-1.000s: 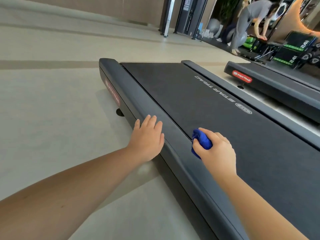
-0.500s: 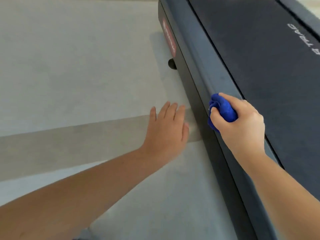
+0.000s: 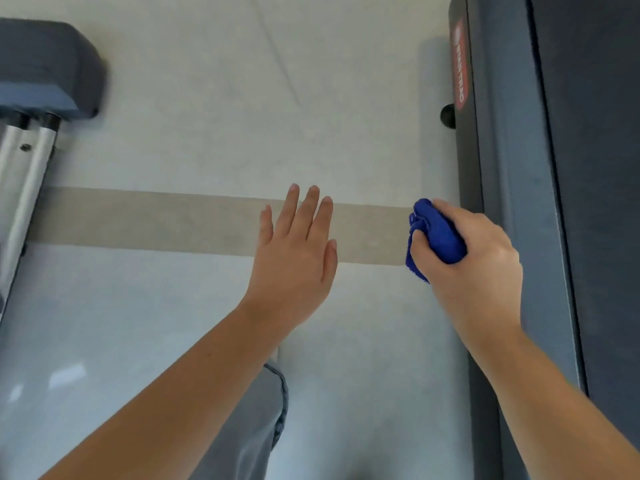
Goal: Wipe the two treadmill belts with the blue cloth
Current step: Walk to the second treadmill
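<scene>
Right grip clenches blue cloth beside treadmill rail — left grip flat, fingers straight, over tan floor stripe

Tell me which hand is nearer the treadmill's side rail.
Right. The right hand, gripping the blue cloth, overlaps the side rail in the image. The left hand is open over the floor's tan stripe, well to the rail's left.

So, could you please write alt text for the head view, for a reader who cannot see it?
The right hand grips a bunched blue cloth beside the treadmill's dark side rail, off the belt; the left hand is spread open over a tan floor stripe.
</scene>
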